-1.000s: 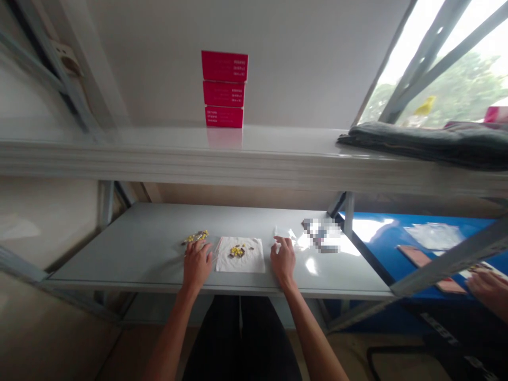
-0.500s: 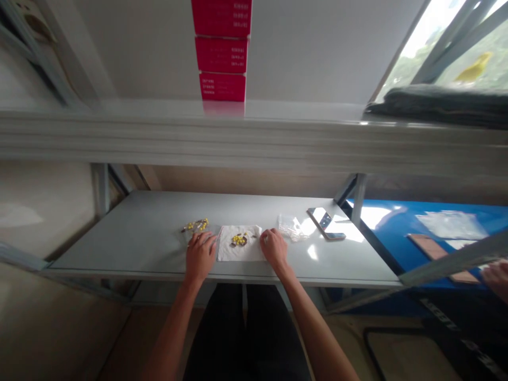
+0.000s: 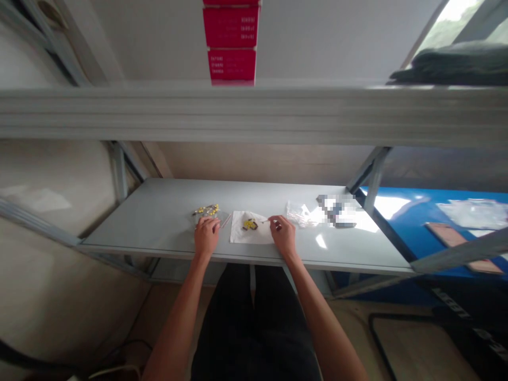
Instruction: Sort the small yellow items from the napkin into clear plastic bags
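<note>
White napkin (image 3: 251, 236) lies flat on the grey shelf (image 3: 159, 211), with small yellow pieces (image 3: 249, 224) heaped on it. Left hand (image 3: 206, 236) rests loose and empty just beside its left edge. Right hand (image 3: 283, 234) touches the right edge, and whether it is pinching cannot be told.

The one view comes from the person's head. It looks forward and down along both forearms to the left hand (image 3: 207, 236) and right hand (image 3: 284, 236) on a grey shelf (image 3: 159, 209), about an arm's reach away. An upper shelf (image 3: 254, 114) crosses the picture above the hands, and a blue table (image 3: 400, 222) lies well right of the right hand.
</note>
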{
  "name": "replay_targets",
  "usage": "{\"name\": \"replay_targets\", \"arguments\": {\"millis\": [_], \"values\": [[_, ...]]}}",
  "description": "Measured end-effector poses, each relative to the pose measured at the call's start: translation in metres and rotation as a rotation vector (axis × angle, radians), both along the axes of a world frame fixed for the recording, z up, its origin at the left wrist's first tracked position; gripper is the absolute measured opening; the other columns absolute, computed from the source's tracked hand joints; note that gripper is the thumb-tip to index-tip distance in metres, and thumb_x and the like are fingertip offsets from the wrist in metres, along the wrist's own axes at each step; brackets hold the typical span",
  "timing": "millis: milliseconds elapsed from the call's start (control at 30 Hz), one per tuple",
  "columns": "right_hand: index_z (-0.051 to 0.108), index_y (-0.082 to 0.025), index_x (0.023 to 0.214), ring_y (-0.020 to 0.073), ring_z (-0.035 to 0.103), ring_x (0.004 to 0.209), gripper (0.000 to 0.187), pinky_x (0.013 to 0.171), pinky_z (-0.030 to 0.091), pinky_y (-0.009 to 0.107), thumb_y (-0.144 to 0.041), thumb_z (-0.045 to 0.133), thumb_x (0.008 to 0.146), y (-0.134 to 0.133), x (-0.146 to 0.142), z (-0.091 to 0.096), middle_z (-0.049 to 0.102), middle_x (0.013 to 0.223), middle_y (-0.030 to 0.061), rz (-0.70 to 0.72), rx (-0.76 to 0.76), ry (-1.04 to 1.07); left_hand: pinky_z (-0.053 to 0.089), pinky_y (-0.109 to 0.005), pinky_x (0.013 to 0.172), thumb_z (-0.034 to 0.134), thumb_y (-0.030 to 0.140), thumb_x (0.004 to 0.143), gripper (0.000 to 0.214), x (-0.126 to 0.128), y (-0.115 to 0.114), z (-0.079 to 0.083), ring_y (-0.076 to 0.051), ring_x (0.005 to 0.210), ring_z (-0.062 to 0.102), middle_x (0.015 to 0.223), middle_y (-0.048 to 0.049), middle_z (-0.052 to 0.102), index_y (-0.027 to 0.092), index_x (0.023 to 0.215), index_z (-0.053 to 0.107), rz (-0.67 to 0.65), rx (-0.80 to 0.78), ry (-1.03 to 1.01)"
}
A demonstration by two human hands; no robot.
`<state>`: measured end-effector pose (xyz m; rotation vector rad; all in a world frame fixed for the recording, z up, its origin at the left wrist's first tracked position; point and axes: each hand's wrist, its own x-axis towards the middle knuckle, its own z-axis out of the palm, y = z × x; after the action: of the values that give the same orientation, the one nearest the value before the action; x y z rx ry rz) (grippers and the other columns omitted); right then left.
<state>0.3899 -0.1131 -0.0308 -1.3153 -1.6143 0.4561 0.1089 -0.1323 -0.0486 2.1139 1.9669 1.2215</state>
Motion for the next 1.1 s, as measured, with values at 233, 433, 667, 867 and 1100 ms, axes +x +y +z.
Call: {"name": "replay_targets", "arguments": {"millis": [233, 433, 667, 867, 1100], "values": [[0.069, -0.016, 0.108, 0.0189, 0.057, 0.066, 0.033, 0.073, 0.045, 0.032, -0.030, 0.049, 0.086, 0.005, 0.003, -0.007, 0.074, 0.088, 0.0085, -0.205, -0.017, -0.016, 0.046, -0.047, 0.100, 0.062, 0.030, 0.088, 0.027, 0.003, -0.001, 0.003, -0.033, 0.113, 0.059, 0.112, -0.0128, 0.074, 0.021, 0.109, 0.076, 0.028, 0.036, 0.066], [0.068, -0.016, 0.098, 0.0195, 0.055, 0.070, 0.029, 0.077, 0.045, 0.034, -0.019, 0.047, 0.079, 0.009, 0.008, -0.016, 0.070, 0.089, 0.0083, -0.243, 0.031, -0.030, 0.048, -0.046, 0.096, 0.059, 0.027, 0.088, 0.019, 0.003, 0.003, 0.001, -0.031, 0.106, 0.062, 0.106, -0.0097, 0.076, 0.025, 0.092, 0.078, -0.012, 0.019, 0.061], [0.070, -0.019, 0.096, 0.0204, 0.059, 0.081, 0.027, 0.082, 0.047, 0.033, -0.019, 0.046, 0.086, 0.000, -0.003, 0.004, 0.068, 0.095, 0.0090, -0.185, 0.158, -0.064, 0.048, -0.048, 0.099, 0.053, 0.036, 0.093, 0.030, 0.002, 0.022, 0.014, -0.031, 0.103, 0.065, 0.103, -0.0140, 0.076, 0.020, 0.094, 0.078, 0.119, 0.152, -0.207], [0.076, -0.020, 0.080, 0.0149, 0.063, 0.060, 0.026, 0.058, 0.042, 0.024, -0.034, 0.057, 0.091, 0.028, -0.069, 0.038, 0.070, 0.068, 0.0018, 0.301, -0.124, -0.067, 0.054, -0.039, 0.093, 0.048, 0.044, 0.100, 0.039, 0.022, 0.018, 0.016, -0.025, 0.105, 0.068, 0.112, -0.0132, 0.074, 0.018, 0.108, 0.076, 0.080, 0.215, -0.381], [0.077, -0.013, 0.074, 0.0085, 0.057, 0.051, 0.020, 0.053, 0.041, 0.018, -0.023, 0.063, 0.083, 0.076, -0.103, 0.043, 0.070, 0.062, 0.0013, 0.536, -0.409, 0.044, 0.052, -0.045, 0.101, 0.051, 0.044, 0.100, 0.034, 0.023, 0.020, 0.009, -0.025, 0.110, 0.066, 0.115, -0.0109, 0.072, 0.021, 0.108, 0.077, -0.083, 0.218, -0.220]]}}
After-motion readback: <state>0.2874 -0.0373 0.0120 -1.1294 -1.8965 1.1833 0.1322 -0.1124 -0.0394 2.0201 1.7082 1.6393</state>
